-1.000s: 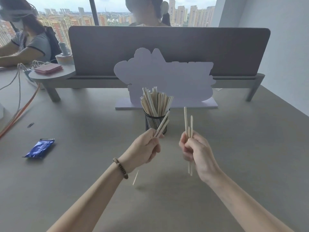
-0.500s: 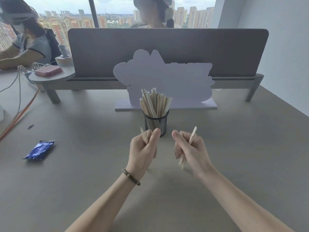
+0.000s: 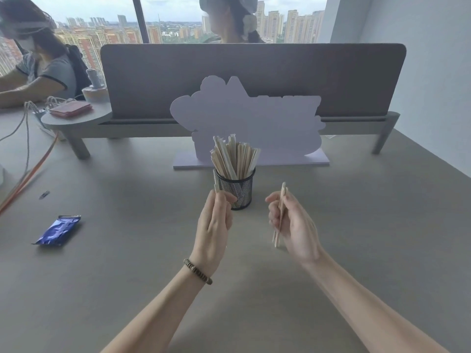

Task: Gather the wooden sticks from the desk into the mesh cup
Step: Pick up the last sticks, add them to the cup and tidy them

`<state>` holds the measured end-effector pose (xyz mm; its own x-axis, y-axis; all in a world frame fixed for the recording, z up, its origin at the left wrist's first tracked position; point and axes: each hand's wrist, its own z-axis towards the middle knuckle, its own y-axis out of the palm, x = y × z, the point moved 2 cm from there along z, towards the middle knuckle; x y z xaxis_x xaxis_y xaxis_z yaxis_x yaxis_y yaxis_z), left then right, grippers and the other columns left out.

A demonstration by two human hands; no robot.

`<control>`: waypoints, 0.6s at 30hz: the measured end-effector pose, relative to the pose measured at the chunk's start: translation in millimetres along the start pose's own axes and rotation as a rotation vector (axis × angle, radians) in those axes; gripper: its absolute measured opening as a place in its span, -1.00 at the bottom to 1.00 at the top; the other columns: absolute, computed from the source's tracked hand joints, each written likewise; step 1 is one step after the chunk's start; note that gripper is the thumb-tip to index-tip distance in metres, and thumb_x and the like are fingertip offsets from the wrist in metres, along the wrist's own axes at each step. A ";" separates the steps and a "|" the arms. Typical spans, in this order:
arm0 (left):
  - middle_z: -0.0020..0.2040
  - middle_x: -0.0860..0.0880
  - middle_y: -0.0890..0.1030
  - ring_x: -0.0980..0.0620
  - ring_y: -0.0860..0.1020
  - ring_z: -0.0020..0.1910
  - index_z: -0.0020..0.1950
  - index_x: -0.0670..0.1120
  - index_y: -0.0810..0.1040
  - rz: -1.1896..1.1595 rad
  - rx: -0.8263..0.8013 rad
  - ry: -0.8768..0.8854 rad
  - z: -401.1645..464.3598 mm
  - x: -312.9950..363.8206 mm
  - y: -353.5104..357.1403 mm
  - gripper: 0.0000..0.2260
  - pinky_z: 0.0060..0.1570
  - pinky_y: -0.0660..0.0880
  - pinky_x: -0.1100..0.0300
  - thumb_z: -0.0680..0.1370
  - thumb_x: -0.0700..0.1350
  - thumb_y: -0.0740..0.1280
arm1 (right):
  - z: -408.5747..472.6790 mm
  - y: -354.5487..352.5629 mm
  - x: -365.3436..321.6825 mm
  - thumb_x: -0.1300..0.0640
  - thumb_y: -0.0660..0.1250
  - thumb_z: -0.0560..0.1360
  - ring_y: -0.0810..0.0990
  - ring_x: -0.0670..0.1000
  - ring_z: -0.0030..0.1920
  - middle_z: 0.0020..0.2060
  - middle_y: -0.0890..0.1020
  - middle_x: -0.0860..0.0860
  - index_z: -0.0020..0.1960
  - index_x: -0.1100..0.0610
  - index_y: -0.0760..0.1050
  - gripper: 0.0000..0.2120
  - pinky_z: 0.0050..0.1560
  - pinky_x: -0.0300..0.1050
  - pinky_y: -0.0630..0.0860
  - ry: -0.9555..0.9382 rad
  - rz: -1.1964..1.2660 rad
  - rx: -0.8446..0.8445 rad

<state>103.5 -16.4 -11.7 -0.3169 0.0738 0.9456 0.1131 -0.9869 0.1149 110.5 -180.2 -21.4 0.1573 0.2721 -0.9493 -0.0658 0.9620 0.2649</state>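
Note:
A black mesh cup (image 3: 238, 191) stands mid-desk, packed with a bundle of upright wooden sticks (image 3: 234, 159). My left hand (image 3: 215, 225) hovers just in front and left of the cup, pinching a stick (image 3: 216, 182) whose tip pokes up beside the cup's left wall. To the right of the cup my right hand (image 3: 293, 222) grips a few sticks (image 3: 279, 215) held nearly upright, their lower ends showing below the palm. Neither hand touches the cup.
A blue foil packet (image 3: 58, 230) lies on the desk (image 3: 356, 225) at the left. Behind the cup stands a pale cloud-shaped board (image 3: 254, 123), then a grey divider panel (image 3: 254, 72) on a raised shelf. Cables run along the left edge. Two people sit beyond.
Both hands have drawn closer to the cup. The left hand's stick has turned upright beside the cup. The right hand's sticks have tilted from slanted to nearly vertical.

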 end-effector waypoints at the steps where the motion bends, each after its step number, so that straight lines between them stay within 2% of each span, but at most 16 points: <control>1: -0.37 -0.08 0.30 0.01 0.26 -0.39 -0.04 -0.16 0.45 0.049 0.000 0.034 -1.1 -0.8 0.2 -0.68 -0.35 0.28 0.23 0.64 0.05 0.06 | -0.4 -1.5 1.4 -0.04 0.13 0.57 0.34 -0.07 -0.36 -0.37 0.42 -0.06 -0.07 0.14 0.52 -0.70 -0.29 -0.19 0.28 -0.014 -0.024 -0.002; 5: -0.27 -0.05 0.48 0.07 0.46 -0.29 -0.06 -0.11 0.42 0.080 -0.029 0.048 -4.9 -11.1 1.5 -0.82 -0.17 0.42 0.30 0.61 -0.05 0.09 | -5.9 -4.3 4.1 -0.08 0.16 0.60 0.37 -0.05 -0.30 -0.31 0.42 -0.01 -0.08 0.14 0.48 -0.69 -0.23 -0.20 0.35 -0.017 -0.123 -0.004; 7: -0.26 0.06 0.54 0.10 0.53 -0.26 -0.06 -0.10 0.42 0.087 -0.044 0.030 -4.8 -15.0 1.6 -0.87 -0.12 0.47 0.30 0.62 -0.12 0.12 | -8.4 -4.5 3.1 -0.12 0.20 0.60 0.34 -0.03 -0.31 -0.32 0.37 0.02 -0.08 0.20 0.42 -0.63 -0.26 -0.18 0.33 -0.043 -0.223 -0.019; 9: -0.26 0.06 0.57 0.14 0.56 -0.25 -0.03 -0.08 0.42 0.130 -0.056 0.018 -4.8 -16.5 1.3 -0.86 -0.10 0.48 0.31 0.66 -0.23 0.12 | -9.7 -4.1 2.3 -0.06 0.24 0.63 0.28 -0.01 -0.34 -0.35 0.32 0.03 -0.10 0.23 0.38 -0.65 -0.33 -0.17 0.29 -0.097 -0.351 -0.060; 12: -0.27 0.08 0.59 0.11 0.57 -0.25 0.02 -0.01 0.43 0.204 -0.057 0.056 -5.3 -17.4 0.1 -0.86 -0.10 0.50 0.23 0.64 -0.19 0.11 | -10.3 -2.7 4.1 -0.05 0.20 0.63 0.34 -0.06 -0.38 -0.42 0.38 -0.09 -0.16 0.17 0.44 -0.68 -0.33 -0.23 0.30 -0.087 -0.432 -0.046; 15: -0.31 0.07 0.50 0.09 0.48 -0.32 0.04 -0.04 0.45 0.216 -0.060 0.090 -6.5 -13.3 1.1 -0.85 -0.20 0.44 0.24 0.60 -0.15 0.10 | -8.7 -0.6 5.2 0.02 0.15 0.66 0.46 -0.06 -0.36 -0.39 0.55 -0.08 -0.21 0.12 0.46 -0.68 -0.31 -0.19 0.40 -0.096 -0.419 0.000; 16: -0.33 0.04 0.43 0.10 0.40 -0.36 0.04 -0.08 0.46 0.179 -0.051 0.086 -7.0 -10.4 1.0 -0.84 -0.25 0.38 0.28 0.60 -0.14 0.10 | -7.5 0.4 4.6 0.09 0.13 0.69 0.46 -0.05 -0.38 -0.40 0.54 -0.08 -0.20 0.13 0.46 -0.68 -0.34 -0.19 0.41 -0.088 -0.390 0.016; 18: -0.35 0.03 0.31 0.08 0.26 -0.38 0.04 -0.14 0.49 0.071 -0.032 0.057 -6.5 -5.0 -0.8 -0.80 -0.33 0.27 0.28 0.61 -0.09 0.12 | -5.2 3.2 0.5 0.13 0.09 0.71 0.33 -0.08 -0.47 -0.47 0.43 -0.11 -0.11 0.16 0.46 -0.72 -0.45 -0.23 0.30 -0.044 -0.300 0.036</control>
<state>98.8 -16.9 -18.4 -0.3627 -0.0038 0.9319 0.1075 -0.9935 0.0378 105.3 -177.1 -21.9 0.2073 -0.0247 -0.9780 0.0251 0.9995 -0.0200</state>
